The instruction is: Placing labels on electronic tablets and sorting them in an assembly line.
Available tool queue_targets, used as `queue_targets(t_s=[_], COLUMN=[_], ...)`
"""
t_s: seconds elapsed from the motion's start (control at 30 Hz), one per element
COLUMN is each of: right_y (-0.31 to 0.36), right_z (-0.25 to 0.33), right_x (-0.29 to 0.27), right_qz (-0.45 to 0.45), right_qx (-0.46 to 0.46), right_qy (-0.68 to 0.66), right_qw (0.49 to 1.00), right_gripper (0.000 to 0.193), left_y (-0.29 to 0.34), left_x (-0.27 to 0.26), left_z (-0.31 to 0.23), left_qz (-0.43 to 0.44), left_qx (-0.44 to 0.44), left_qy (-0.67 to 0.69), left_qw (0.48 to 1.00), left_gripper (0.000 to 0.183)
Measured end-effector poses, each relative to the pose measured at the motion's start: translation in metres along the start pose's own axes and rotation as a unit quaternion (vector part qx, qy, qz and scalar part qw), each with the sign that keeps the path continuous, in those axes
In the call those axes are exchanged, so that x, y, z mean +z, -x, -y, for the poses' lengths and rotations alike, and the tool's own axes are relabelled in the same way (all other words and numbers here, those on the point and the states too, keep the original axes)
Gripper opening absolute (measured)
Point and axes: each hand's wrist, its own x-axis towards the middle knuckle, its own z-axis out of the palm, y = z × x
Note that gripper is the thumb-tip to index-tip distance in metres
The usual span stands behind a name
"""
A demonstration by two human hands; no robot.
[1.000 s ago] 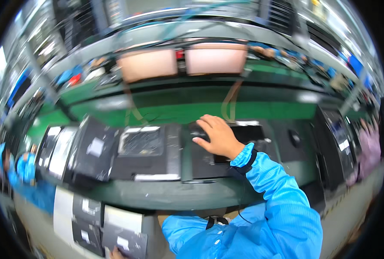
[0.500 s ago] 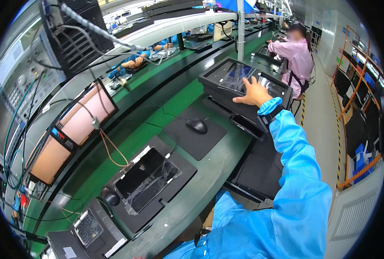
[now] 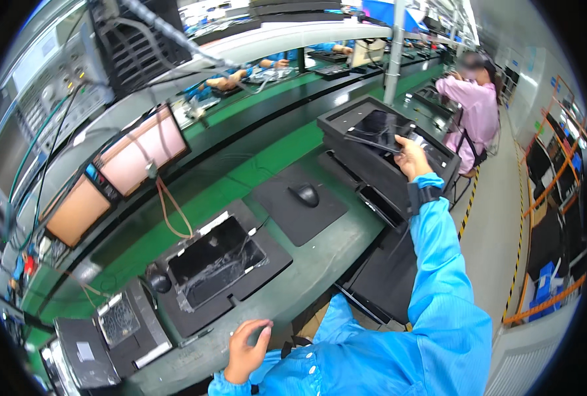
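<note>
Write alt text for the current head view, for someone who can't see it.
A person's bare right hand appears to grip a flat glossy black panel over stacked black rectangular trays; the empty left hand is open near the bottom. A long green workbench carries a black computer mouse on a black mat; a co-worker in pink sits farther along.

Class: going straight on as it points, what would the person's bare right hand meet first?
The right hand would first meet the dark, flat rectangular panel at the black rectangular tray; its fingertips appear to touch it, depth unclear.
</note>
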Motion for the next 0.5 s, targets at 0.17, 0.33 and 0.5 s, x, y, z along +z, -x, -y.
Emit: queue_targets(t_s=[0.17, 0.33, 0.5], right_y=[0.083, 0.237, 0.366], right_z=[-0.007, -0.080, -0.191], right_x=[0.013, 0.040, 0.146], right_qz=[0.245, 0.311, 0.648], right_qx=[-0.093, 0.003, 0.199], right_qy=[-0.010, 0.002, 0.192], right_qw=[0.965, 0.950, 0.709], right_gripper=[0.018, 0.047, 0.035], left_y=[0.006, 0.010, 0.070], left_x=[-0.012, -0.051, -0.099], left_z=[0.011, 0.022, 0.029], left_qz=[0.023, 0.029, -0.060], left_qx=[-0.030, -0.070, -0.108], left_qy=[0.054, 0.494, 0.624], left_qw=[0.998, 0.866, 0.771], left_gripper=[0.028, 0.072, 0.076])
